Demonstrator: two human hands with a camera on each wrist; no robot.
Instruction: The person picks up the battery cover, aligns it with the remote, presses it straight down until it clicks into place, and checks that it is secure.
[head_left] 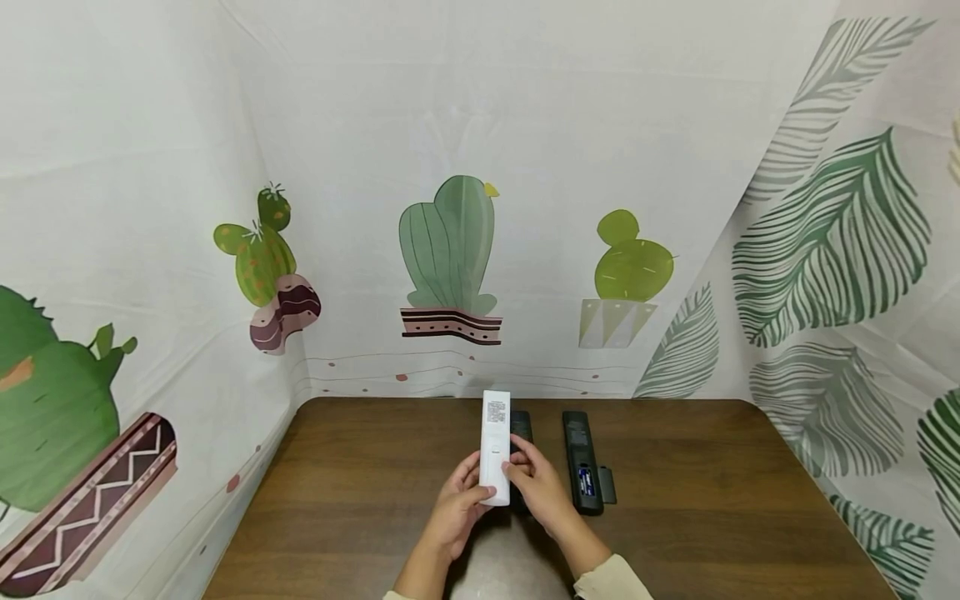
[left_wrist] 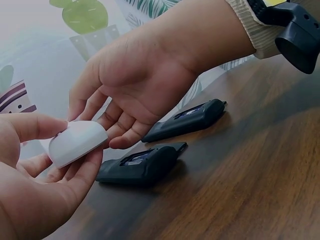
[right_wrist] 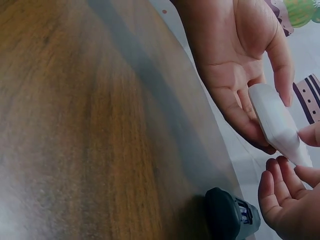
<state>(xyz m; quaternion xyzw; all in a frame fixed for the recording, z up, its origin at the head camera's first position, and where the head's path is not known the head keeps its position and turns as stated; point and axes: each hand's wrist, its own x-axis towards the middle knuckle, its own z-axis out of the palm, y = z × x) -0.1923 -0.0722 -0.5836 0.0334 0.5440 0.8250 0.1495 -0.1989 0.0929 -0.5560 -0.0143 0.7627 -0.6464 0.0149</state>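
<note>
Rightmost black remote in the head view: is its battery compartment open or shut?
Open: batteries show in the black remote, and a dark cover lies beside it.

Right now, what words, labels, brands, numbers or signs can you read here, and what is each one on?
Nothing reads clearly; these are too small or blurred:
White, slim plastic remote: print around a square code patch, plus a tiny mark lower down.
Black, oblong plastic remote on the right: print on its label.
Blue, cylindrical batteries inside it: lettering.
Second black, oblong plastic remote, partly hidden behind the white one: faint marks.
</note>
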